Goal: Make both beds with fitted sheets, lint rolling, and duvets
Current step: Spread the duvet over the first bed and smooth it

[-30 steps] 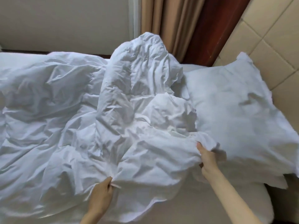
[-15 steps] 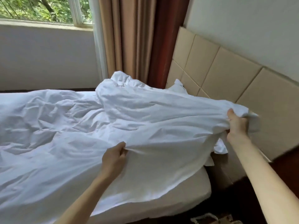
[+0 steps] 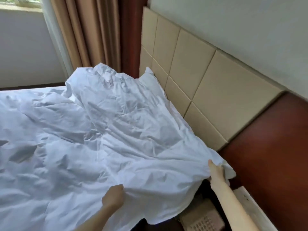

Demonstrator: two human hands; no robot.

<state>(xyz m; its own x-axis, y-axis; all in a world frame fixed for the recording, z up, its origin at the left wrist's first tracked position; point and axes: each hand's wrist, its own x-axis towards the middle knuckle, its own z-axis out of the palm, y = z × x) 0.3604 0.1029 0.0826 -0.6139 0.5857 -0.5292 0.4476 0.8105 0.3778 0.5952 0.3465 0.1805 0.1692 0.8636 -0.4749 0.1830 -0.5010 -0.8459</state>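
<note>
1. The white duvet (image 3: 116, 139) lies crumpled over the bed (image 3: 30, 91) and fills the left and middle of the frame. One corner is lifted at the lower right, just beside the tan headboard (image 3: 200, 84).
2. That corner could slip away. The right hand (image 3: 216, 172) holds only a small bit of cloth, so a hard tug may pull it free.
3. The near edge hangs off the side of the bed at the bottom middle. It dangles close to a thing with rows of buttons, maybe a phone (image 3: 205, 221). A big swing could knock that thing or drag the cloth low.
4. The duvet is bunched in a high lump near the top middle, by the curtain (image 3: 83, 34). If the pull comes from this side only, I think the lump may not flatten, and the bed would look bumpy.
5. A pillow (image 3: 150, 77) peeks out by the headboard. The rest of it seems to be under the duvet, so it could get pushed crooked.
6. The left hand (image 3: 113, 199), at the bottom middle, has its fingers (image 3: 120, 190) curled tight. They bunch the duvet edge in a fist.
7. The right hand grips the corner. Its thumb lies on top of the cloth. The other fingers are tucked under, so I cannot see them well.
</note>
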